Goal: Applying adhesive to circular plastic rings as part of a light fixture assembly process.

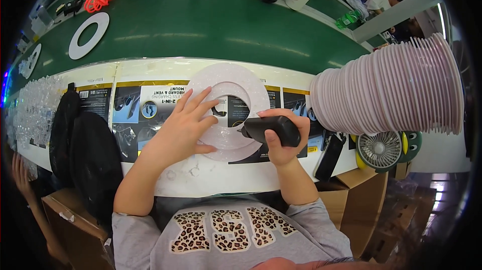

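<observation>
A translucent white ring-shaped disc point(251, 82) lies flat on the printed paper sheets at the bench's near edge. My left hand point(183, 127) presses on its left side, fingers spread, with fingertips at the inner hole. My right hand point(287, 142) grips a black handheld tool point(271, 129) whose tip points left onto the ring's lower right part.
A tall leaning stack of pale pink ring discs point(391, 89) stands to the right. A small desk fan point(380, 150) and a black phone point(330, 157) sit below it. The green belt point(211, 26) behind carries another white ring point(89, 35). Black bags point(85, 149) and cardboard boxes point(75, 225) stand at left.
</observation>
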`<state>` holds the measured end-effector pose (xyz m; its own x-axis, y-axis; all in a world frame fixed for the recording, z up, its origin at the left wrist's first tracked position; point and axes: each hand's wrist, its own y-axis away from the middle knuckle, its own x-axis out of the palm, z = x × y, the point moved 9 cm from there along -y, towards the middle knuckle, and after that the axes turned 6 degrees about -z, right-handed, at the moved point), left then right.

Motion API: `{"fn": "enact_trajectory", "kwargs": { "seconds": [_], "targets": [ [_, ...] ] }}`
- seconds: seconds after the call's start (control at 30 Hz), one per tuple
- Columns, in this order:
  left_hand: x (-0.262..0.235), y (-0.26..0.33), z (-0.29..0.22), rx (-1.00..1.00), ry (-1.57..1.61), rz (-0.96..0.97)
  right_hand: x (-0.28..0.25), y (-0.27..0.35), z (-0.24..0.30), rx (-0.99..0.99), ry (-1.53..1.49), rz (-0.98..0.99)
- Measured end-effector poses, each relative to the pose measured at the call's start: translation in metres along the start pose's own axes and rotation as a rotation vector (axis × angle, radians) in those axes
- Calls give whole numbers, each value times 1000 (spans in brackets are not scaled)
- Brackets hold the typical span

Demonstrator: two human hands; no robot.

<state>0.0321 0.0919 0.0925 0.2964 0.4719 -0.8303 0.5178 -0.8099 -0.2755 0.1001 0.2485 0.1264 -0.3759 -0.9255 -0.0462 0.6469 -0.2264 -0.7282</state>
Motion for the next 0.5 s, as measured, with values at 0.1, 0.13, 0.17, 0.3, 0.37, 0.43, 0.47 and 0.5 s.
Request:
{"fn": "enact_trajectory", "kwargs": {
  "seconds": [0.1, 0.13, 0.17, 0.3, 0.37, 0.43, 0.47, 0.5],
  "targets": [
    [2, 2, 1, -3, -1, 0, -1, 0, -2, 54, -37, -43],
    [2, 2, 1, -2, -8, -1, -1, 0, -1, 54, -37, -41],
    [2, 2, 0, 0, -14, -2, -2, 0, -2, 76, 29, -50],
    [2, 0, -1, 5, -13, -3, -10, -2, -1, 83, 63, -82],
    [3, 0, -1, 4, -18, 0, -10, -2, -3, 79, 65, -87],
    [3, 1, 0, 0, -21, 4, -9, -2, -2, 76, 68, -92],
    [4, 1, 1, -3, -23, 7, -8, -2, -3, 106, 99, -96],
    [4, 1, 1, -4, -23, 8, -8, -2, -6, 136, 129, -100]
  ]
}}
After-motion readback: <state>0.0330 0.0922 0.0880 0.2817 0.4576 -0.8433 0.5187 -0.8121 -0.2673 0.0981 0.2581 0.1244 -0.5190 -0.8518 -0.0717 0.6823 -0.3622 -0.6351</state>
